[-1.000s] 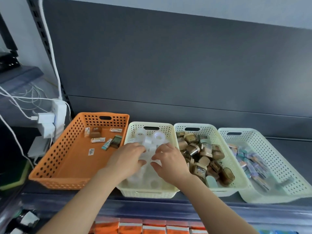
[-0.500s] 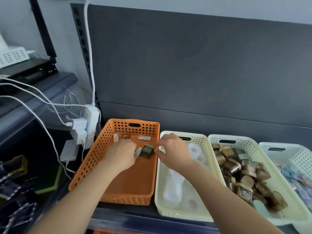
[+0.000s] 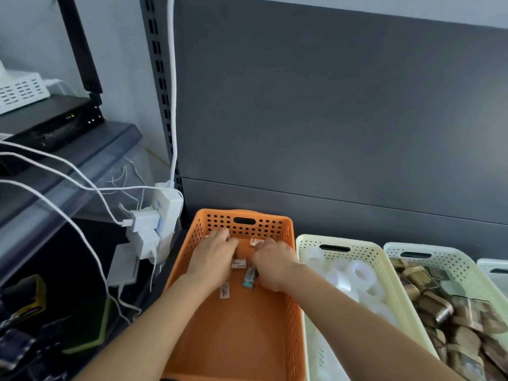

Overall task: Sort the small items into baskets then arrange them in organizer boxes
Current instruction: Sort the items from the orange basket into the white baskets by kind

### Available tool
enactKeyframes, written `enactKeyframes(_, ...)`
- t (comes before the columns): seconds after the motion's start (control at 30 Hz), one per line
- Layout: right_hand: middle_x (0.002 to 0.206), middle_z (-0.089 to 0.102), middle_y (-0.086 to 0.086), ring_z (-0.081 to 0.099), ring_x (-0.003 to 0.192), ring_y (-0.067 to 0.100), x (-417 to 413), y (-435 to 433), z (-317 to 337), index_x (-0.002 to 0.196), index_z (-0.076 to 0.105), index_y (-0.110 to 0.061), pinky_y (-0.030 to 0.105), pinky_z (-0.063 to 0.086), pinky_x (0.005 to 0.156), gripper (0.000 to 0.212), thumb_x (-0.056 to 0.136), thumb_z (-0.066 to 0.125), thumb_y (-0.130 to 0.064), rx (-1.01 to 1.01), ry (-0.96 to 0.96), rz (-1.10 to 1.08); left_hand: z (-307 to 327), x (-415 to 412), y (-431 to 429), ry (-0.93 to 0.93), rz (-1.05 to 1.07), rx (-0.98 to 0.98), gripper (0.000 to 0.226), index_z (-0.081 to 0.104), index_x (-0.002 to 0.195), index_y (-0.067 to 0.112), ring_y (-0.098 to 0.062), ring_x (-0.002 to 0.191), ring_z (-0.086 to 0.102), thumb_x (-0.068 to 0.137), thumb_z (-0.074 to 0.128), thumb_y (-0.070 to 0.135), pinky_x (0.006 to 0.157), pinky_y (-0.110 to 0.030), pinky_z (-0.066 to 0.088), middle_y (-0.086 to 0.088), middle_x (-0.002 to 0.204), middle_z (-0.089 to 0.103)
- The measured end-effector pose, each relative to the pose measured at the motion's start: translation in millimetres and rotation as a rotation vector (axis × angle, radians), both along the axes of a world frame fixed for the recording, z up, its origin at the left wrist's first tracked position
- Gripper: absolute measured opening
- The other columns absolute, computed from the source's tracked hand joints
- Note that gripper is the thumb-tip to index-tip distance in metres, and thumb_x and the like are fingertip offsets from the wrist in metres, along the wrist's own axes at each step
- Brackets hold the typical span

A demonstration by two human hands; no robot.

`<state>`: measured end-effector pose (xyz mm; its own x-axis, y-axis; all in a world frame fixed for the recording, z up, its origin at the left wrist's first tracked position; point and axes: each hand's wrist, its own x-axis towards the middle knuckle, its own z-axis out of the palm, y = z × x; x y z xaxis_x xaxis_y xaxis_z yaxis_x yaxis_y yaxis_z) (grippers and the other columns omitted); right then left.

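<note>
The small packets (image 3: 238,264) lie between my hands in the orange basket (image 3: 286,320). Both hands have moved here from the cream basket (image 3: 384,273); my left hand (image 3: 213,259) rests flat, my right hand (image 3: 272,264) curls over something I cannot tell.

showing an orange basket (image 3: 286,284) dotted with round holes, holding a white-labelled packet (image 3: 238,264), a teal-tipped item (image 3: 248,280) and a white tag (image 3: 224,290). sitting beside it, a pale cream basket (image 3: 384,273) with the same perforated pattern, filled with translucent white rolls (image 3: 360,273). glinting in a second cream basket (image 3: 450,255), brown and gold pieces (image 3: 437,309). standing behind, a dark grey panel (image 3: 330,119); trailing at left, white cables (image 3: 82,182) and a white power strip (image 3: 167,213), above a yellow-green edge (image 3: 103,323).
</note>
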<state>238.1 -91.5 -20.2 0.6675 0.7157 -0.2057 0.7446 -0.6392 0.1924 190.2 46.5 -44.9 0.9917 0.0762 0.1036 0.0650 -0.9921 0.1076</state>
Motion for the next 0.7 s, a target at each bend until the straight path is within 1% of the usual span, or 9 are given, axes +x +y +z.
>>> enactKeyframes(0.1, 0.117, 0.057, 0.011, 0.049, 0.110, 0.028, 4.0, 5.2, -6.2, 0.116, 0.061, -0.011, 0.040, 0.048, 0.089, 0.028, 0.090, 0.056, -0.018, 0.010, 0.026, -0.023, -2.6, 10.1, 9.6, 0.072, -0.028, -0.033, 0.056, 0.041, 0.143, 0.020, -0.025, 0.135, 0.035, 0.091, 0.054, 0.003, 0.109, -0.037, 0.036, -0.005, 0.147, 0.037)
enactKeyframes(0.13, 0.117, 0.057, 0.012, 0.049, 0.110, 0.028, 5.6, 6.0, -7.9, 0.116, 0.061, -0.010, 0.040, 0.049, 0.088, 0.027, 0.091, 0.056, -0.016, 0.018, 0.046, -0.050, -3.6, 12.2, 11.6, 0.113, -0.037, -0.048, 0.058, 0.037, 0.145, 0.019, -0.024, 0.136, 0.034, 0.092, 0.054, 0.005, 0.111, -0.038, 0.035, -0.005, 0.149, 0.036)
enactKeyframes(0.23, 0.114, 0.059, 0.011, 0.051, 0.108, 0.027, 9.7, 6.7, -9.1, 0.114, 0.061, -0.010, 0.038, 0.052, 0.086, 0.025, 0.090, 0.059, -0.017, 0.068, 0.059, -0.114, -7.1, 15.7, 15.8, 0.133, -0.032, -0.109, 0.051, 0.042, 0.141, 0.018, -0.021, 0.121, 0.047, 0.092, 0.056, 0.012, 0.099, -0.035, 0.045, -0.003, 0.130, 0.049)
enactKeyframes(0.3, 0.114, 0.059, 0.009, 0.050, 0.110, 0.026, 11.5, 6.6, -6.6, 0.115, 0.060, -0.011, 0.037, 0.050, 0.086, 0.028, 0.089, 0.059, -0.021, 0.144, 0.060, -0.138, -6.5, 17.9, 16.7, 0.104, -0.012, -0.133, 0.046, 0.047, 0.136, 0.016, -0.021, 0.115, 0.049, 0.091, 0.057, 0.015, 0.095, -0.033, 0.046, -0.003, 0.122, 0.050)
enactKeyframes(0.4, 0.113, 0.058, 0.006, 0.048, 0.113, 0.024, 10.6, 4.1, 1.7, 0.110, 0.065, -0.016, 0.036, 0.048, 0.091, 0.027, 0.085, 0.060, -0.026, 0.387, 0.072, -0.194, 0.5, 21.4, 12.9, 0.042, 0.007, -0.200, 0.049, 0.043, 0.140, 0.017, -0.022, 0.121, 0.046, 0.092, 0.056, 0.018, 0.097, -0.033, 0.044, -0.003, 0.127, 0.049)
enactKeyframes(0.5, 0.111, 0.060, 0.006, 0.048, 0.109, 0.026, 5.3, -4.7, 10.9, 0.105, 0.068, -0.016, 0.038, 0.047, 0.087, 0.027, 0.081, 0.063, -0.027, 0.696, 0.025, -0.298, 16.6, 24.7, 6.1, -0.042, 0.023, -0.302, 0.052, 0.042, 0.142, 0.019, -0.021, 0.124, 0.046, 0.093, 0.058, 0.029, 0.099, -0.034, 0.043, 0.000, 0.131, 0.049)
enactKeyframes(0.57, 0.108, 0.062, 0.005, 0.050, 0.104, 0.026, 1.7, -16.0, 17.2, 0.104, 0.069, -0.016, 0.036, 0.046, 0.085, 0.027, 0.079, 0.068, -0.026, 0.859, -0.032, -0.343, 30.8, 26.4, -3.7, -0.099, 0.017, -0.369, 0.052, 0.045, 0.140, 0.020, -0.020, 0.122, 0.048, 0.092, 0.059, 0.032, 0.097, -0.033, 0.044, 0.001, 0.130, 0.050)
enactKeyframes(0.63, 0.106, 0.063, 0.002, 0.052, 0.100, 0.024, -3.1, -32.1, 24.0, 0.104, 0.070, -0.017, 0.031, 0.044, 0.086, 0.028, 0.077, 0.071, -0.024, 0.962, -0.080, -0.365, 46.2, 26.8, -20.2, -0.139, 0.011, -0.419, 0.051, 0.045, 0.140, 0.021, -0.020, 0.121, 0.049, 0.092, 0.060, 0.033, 0.094, -0.033, 0.044, 0.001, 0.131, 0.049)
enactKeyframes(0.7, 0.106, 0.064, 0.001, 0.054, 0.099, 0.023, -8.3, -52.2, 30.5, 0.105, 0.070, -0.018, 0.026, 0.042, 0.085, 0.030, 0.076, 0.073, -0.024, 1.030, -0.121, -0.382, 58.3, 26.7, -41.7, -0.174, -0.014, -0.478, 0.053, 0.044, 0.141, 0.021, -0.020, 0.121, 0.049, 0.092, 0.061, 0.032, 0.094, -0.033, 0.044, 0.001, 0.133, 0.048)
